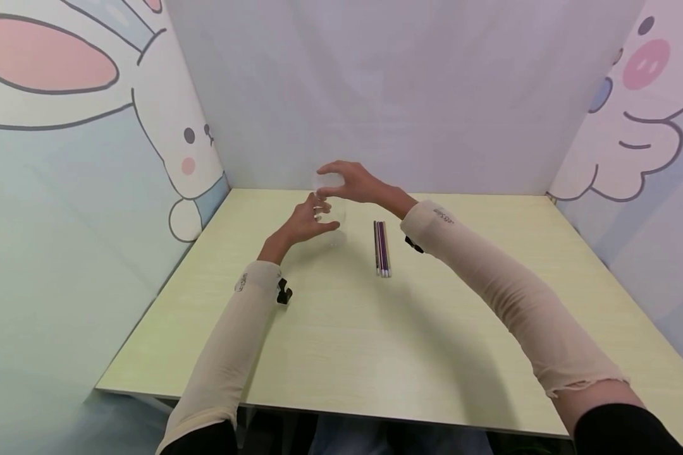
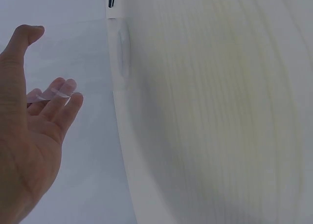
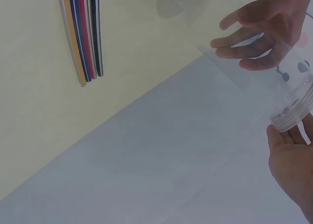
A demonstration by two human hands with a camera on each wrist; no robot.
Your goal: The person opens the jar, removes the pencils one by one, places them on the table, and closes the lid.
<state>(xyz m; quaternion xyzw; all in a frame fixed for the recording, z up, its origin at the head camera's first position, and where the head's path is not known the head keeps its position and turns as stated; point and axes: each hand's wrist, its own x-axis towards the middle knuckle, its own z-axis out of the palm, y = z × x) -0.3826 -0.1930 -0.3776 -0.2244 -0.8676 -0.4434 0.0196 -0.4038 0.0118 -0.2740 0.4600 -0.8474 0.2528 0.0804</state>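
A clear, see-through jar (image 1: 339, 218) stands toward the back of the table, its outline faint. My right hand (image 1: 355, 183) grips its round top (image 1: 329, 183) from the right, thumb and fingers curled about the rim; in the right wrist view the ridged clear rim (image 3: 293, 109) lies against the fingers. Whether a separate lid sits there I cannot tell. On the left side my left hand (image 1: 305, 222) is spread beside the jar wall, fingers loosely extended, thumb apart. A clear edge (image 2: 61, 93) crosses its fingers in the left wrist view; contact is unclear.
Several striped or coloured pencils (image 1: 382, 249) lie side by side on the pale wooden table (image 1: 330, 341), right of the jar. A plain grey wall (image 1: 410, 101) rises behind the table, and cartoon-printed panels (image 1: 91, 189) flank it.
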